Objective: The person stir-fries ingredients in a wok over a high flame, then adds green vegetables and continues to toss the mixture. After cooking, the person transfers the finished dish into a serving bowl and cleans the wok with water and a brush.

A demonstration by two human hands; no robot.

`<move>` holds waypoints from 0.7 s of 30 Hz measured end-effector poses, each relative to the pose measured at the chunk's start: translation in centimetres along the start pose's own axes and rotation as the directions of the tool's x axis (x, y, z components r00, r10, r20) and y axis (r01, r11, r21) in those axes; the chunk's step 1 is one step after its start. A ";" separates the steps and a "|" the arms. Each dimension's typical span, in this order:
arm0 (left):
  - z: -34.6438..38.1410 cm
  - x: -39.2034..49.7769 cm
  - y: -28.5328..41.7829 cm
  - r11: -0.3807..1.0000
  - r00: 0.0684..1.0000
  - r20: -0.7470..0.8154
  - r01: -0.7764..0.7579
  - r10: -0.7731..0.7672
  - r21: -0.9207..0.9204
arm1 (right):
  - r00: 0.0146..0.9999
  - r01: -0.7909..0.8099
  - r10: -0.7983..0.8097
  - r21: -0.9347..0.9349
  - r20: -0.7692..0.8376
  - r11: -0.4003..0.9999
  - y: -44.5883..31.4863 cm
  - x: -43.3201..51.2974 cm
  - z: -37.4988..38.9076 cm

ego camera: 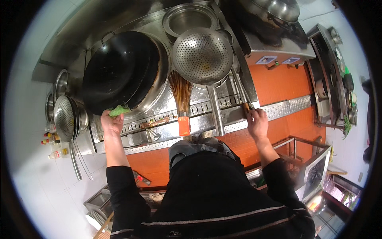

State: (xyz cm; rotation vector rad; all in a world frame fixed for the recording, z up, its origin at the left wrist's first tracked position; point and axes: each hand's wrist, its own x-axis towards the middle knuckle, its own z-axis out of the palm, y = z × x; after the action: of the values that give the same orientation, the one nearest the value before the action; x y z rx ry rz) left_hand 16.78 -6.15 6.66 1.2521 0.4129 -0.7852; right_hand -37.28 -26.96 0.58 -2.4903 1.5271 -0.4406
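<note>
A black wok (119, 71) sits tilted on the steel range at the left, its far loop handle upright. My left hand (112, 124) pinches a folded green cloth (119, 110) against the wok's near rim; whether a second loop handle lies under the cloth is hidden. My right hand (257, 122) has its fingers around the end of a long-handled utensil (239, 86), whose grip looks wooden. The head of that utensil is partly hidden behind a perforated steel strainer (203, 55). Between my hands lies a bamboo wok brush (180, 95) with an orange-wrapped handle.
A round steel pot (191, 21) stands behind the strainer. Strainers and steel bowls (64, 119) cluster at the left, near several bottles (55, 146). A slotted drain channel (167, 118) runs along the range's front. Another stove (277, 44) stands at the right, beyond orange floor tiles (283, 131).
</note>
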 end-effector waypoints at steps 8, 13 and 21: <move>-1.0 -6.6 -1.5 0.983 0.994 -0.057 -0.085 0.095 0.162 | 0.930 -0.193 0.178 0.015 0.320 0.981 -1.4 2.6 -0.1; -6.4 -11.8 -6.5 0.799 0.895 -0.025 -0.385 0.445 0.462 | 0.741 -0.651 0.161 0.641 0.651 0.406 3.4 4.6 -1.6; -7.1 -18.6 -8.9 0.009 0.529 0.377 -0.589 0.760 0.808 | 0.877 -0.410 0.019 0.728 0.479 0.549 -0.1 12.4 -7.5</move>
State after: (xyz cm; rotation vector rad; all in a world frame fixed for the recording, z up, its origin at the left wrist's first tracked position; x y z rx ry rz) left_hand -1.29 5.24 10.99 2.2844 -0.6748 0.1127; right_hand -34.47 -38.02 9.53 -1.4899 1.0626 -0.3990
